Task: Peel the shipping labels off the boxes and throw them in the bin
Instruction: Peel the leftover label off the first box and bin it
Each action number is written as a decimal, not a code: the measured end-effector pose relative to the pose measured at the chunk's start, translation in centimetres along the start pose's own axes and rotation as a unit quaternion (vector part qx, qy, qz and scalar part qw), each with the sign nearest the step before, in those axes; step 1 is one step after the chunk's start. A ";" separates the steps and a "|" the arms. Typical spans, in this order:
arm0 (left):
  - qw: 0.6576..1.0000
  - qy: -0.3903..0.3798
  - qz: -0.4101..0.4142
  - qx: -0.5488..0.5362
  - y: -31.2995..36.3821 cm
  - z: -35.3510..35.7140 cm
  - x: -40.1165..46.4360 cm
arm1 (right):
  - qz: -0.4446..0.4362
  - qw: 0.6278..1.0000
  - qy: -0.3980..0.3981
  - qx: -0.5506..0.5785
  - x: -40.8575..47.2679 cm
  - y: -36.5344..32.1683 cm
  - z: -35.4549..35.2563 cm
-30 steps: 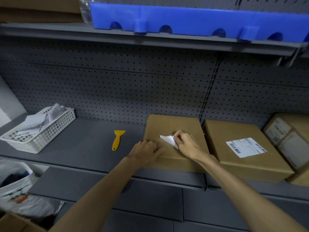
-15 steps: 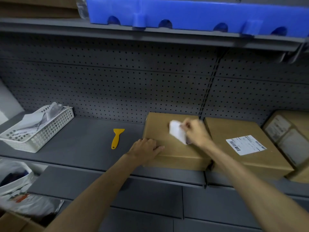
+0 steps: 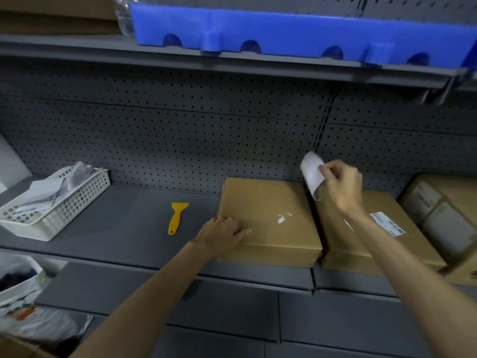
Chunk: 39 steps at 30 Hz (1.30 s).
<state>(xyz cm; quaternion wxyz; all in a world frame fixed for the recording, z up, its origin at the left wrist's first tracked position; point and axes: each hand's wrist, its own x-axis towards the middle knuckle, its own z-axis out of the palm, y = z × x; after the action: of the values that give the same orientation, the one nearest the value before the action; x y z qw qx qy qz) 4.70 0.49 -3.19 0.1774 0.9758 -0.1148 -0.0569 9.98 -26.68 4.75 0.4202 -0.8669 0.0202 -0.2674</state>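
My right hand [image 3: 342,186] pinches a peeled white shipping label [image 3: 312,173] in the air, above the gap between two cardboard boxes. The middle box [image 3: 268,202] lies flat on the grey shelf with only small white paper scraps [image 3: 281,218] left on its top. My left hand [image 3: 223,233] presses flat on that box's near left corner. The box to its right [image 3: 366,244] carries a stuck white label [image 3: 388,224], partly hidden by my right forearm. A white basket [image 3: 62,215] at the shelf's left holds several peeled labels.
A yellow scraper [image 3: 176,217] lies on the shelf [image 3: 124,228] between basket and middle box. More boxes [image 3: 444,210] with labels stand at the far right. A blue plastic piece [image 3: 284,34] sits on the upper shelf. Bags [image 3: 23,301] lie at the lower left.
My right hand pulled the label fully off the middle box and lifted it up and to the right. My left hand stayed on the box's corner.
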 end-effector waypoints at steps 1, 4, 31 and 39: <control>1.000 -0.002 0.000 -0.007 0.0 -0.1 0.0 | -0.013 0.999 -0.030 -0.006 -0.7 -0.3 0.0; 0.998 -0.011 0.000 -0.055 0.4 -0.8 -0.1 | -0.011 0.994 -0.104 0.011 -2.9 -0.8 0.1; 0.967 0.042 0.138 -0.211 5.4 -2.1 -0.1 | -0.173 0.965 -0.189 0.061 -10.5 -0.7 1.1; 0.940 -0.092 0.105 -0.310 5.8 -2.1 -0.2 | -0.166 0.976 -0.135 -0.049 -11.4 -0.4 1.9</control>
<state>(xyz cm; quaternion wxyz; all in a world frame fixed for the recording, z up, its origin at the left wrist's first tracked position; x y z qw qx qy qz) 3.65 -4.03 0.87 0.4645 0.8454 -0.2093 -0.1603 1.04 -22.12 -1.04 0.3254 -0.9058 -0.1679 -0.2131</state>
